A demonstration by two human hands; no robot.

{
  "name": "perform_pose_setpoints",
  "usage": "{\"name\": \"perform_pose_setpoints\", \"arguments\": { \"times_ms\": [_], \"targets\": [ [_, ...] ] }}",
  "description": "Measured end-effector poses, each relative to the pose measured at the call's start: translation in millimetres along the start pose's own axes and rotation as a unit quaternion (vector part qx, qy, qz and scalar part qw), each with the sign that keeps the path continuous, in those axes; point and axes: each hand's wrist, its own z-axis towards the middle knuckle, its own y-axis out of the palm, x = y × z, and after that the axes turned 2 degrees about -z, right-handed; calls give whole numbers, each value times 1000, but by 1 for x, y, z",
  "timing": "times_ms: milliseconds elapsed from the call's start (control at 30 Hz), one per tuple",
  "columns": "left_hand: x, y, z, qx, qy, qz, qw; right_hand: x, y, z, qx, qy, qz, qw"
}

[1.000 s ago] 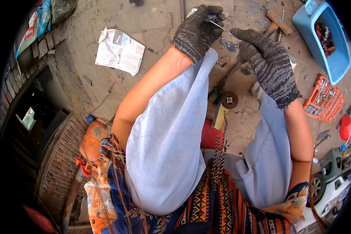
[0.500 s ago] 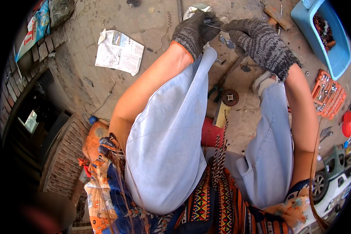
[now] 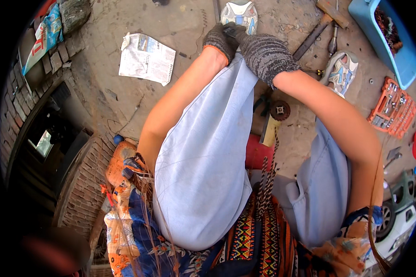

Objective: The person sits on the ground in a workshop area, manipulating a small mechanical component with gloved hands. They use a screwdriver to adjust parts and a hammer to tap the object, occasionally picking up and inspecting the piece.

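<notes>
Both hands wear grey knit gloves and meet over my raised left knee, beside a white-grey shoe [image 3: 239, 15]. My left hand [image 3: 219, 42] is curled at the upper end of the pale blue trouser leg [image 3: 203, 152]. My right hand [image 3: 266, 57] reaches across to it, fingers closed at the left hand's fingertips; what they grip is hidden by the gloves. Below them lie a rusty toothed metal disc [image 3: 279, 111] and a yellowish block [image 3: 269, 134]. Right of the hands are a wooden-handled hammer [image 3: 333, 13], a long dark bar [image 3: 311, 40] and my other shoe [image 3: 341, 71].
A blue plastic tub [image 3: 404, 74] holding reddish-brown material stands at upper right, above an orange socket set [image 3: 393, 111]. A newspaper [image 3: 145, 60] lies on the paving at left. A red object [image 3: 259, 154] sits between my legs; a white car [image 3: 400, 226] shows at lower right.
My right hand has moved left onto my left hand, uncovering the hammer and bar. The thin metal rod seen between the hands earlier is now hidden. Both shoes show more.
</notes>
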Motion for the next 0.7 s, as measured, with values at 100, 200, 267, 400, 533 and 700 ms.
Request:
{"name": "perform_pose_setpoints", "arguments": {
  "times_ms": [100, 200, 267, 400, 533, 700],
  "targets": [
    [1, 4, -7, -1, 1, 24, 1000, -9, 0, -10, 30, -38, -78, 996],
    [0, 9, -11, 0, 6, 46, 999, -7, 8, -5, 47, -37, -57, 997],
    [2, 4, -6, -13, -5, 20, 1000, -3, 10, 4, 29, -11, -1, 1000],
    [5, -6, -2, -23, 22, 25, 999, 4, 22, 2, 45, 40, 173, 983],
    [2, 7, -13, 22, 38, 54, 998, 34, 53, 7, 47, -12, 202, 978],
    [3, 17, -28, -90, 78, 46, 992, 64, 23, -5, -19, -164, 336, 927]
  ]
}}
